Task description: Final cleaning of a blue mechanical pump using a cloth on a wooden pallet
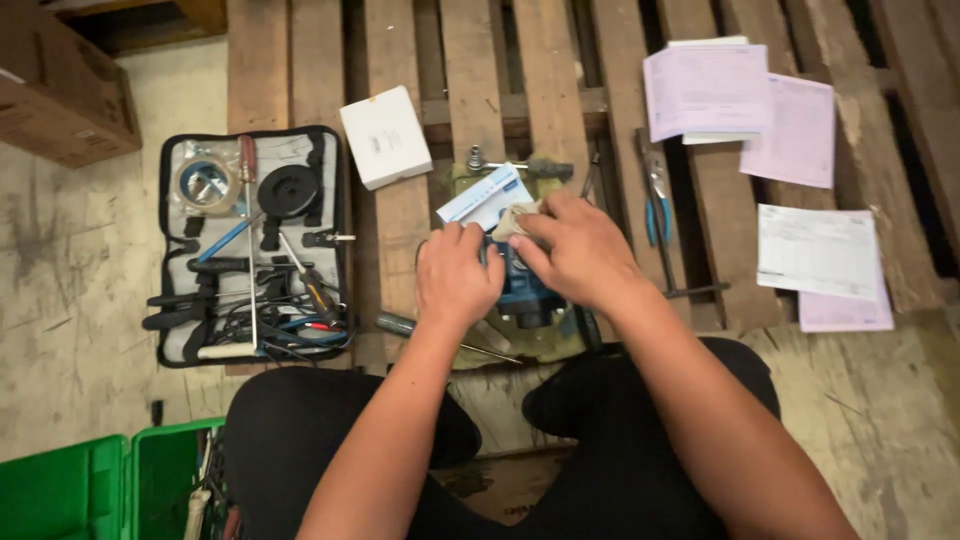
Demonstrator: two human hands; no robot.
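My left hand (456, 272) rests closed on a blue device (522, 290) that sits on a wooden pallet (470, 70) in front of my knees. My right hand (578, 250) lies over the device's top right and pinches a small beige cloth (512, 222) against it. A white and blue flat carton (484, 196) lies just behind the hands. Most of the device is hidden under both hands.
An open black tool case (252, 245) with screwdrivers and tape rolls lies left. A white box (385, 136) sits behind it. Blue-handled pliers (655, 205) and pink and white papers (745, 100) lie right. A green crate (100, 490) stands bottom left, a cardboard box (60, 90) top left.
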